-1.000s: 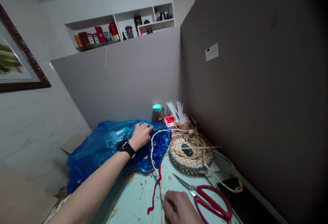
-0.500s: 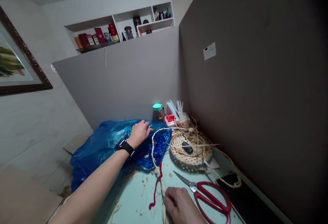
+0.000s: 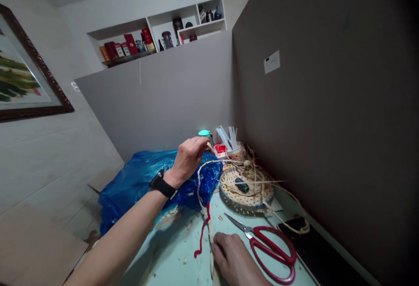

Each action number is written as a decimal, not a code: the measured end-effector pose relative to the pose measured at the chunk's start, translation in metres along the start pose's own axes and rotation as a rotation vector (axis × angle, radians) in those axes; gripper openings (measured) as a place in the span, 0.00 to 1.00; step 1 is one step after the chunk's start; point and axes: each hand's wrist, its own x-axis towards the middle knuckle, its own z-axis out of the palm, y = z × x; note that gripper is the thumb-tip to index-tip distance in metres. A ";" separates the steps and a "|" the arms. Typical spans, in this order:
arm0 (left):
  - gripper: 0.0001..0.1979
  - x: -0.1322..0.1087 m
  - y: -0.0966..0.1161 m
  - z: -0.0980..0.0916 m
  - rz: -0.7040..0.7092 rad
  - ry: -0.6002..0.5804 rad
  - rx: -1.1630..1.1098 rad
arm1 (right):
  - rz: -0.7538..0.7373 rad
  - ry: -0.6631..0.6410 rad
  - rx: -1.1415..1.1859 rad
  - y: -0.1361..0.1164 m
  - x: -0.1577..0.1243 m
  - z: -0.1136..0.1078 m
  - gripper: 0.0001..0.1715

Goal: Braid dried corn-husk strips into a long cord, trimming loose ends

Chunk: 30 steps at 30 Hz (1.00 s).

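Above the blue plastic bag, my left hand, with a black watch at the wrist, is raised and pinches the end of a pale fibre strip. Low in the view, my right hand has its fingers closed on a pale braided cord. From there the cord runs up, curving towards a woven basket. A red yarn is attached at the cord and trails on the table. Red-handled scissors lie just right of my right hand, blades slightly apart.
The blue plastic bag covers the left back of the table. Behind the basket stand a cup of white sticks and a jar with a turquoise lid. A dark flat object lies right. Grey panels enclose the back and right.
My left hand has lifted from the bag and moved up and right, now with a pale strip in its fingers. My right hand stays at the cord. The view has shifted slightly.
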 end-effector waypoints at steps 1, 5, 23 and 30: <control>0.14 0.002 0.011 -0.008 0.017 0.083 -0.046 | -0.001 0.002 -0.011 0.000 0.000 0.000 0.15; 0.09 0.009 0.051 -0.050 0.076 0.583 -0.488 | -0.026 0.023 -0.124 -0.004 -0.003 -0.002 0.15; 0.11 -0.058 0.027 -0.037 -0.743 -0.011 -1.282 | -0.203 0.122 -0.416 -0.008 -0.008 -0.019 0.12; 0.09 -0.084 0.056 -0.009 -0.705 -0.106 -1.197 | -0.168 0.003 0.704 -0.023 -0.009 -0.062 0.17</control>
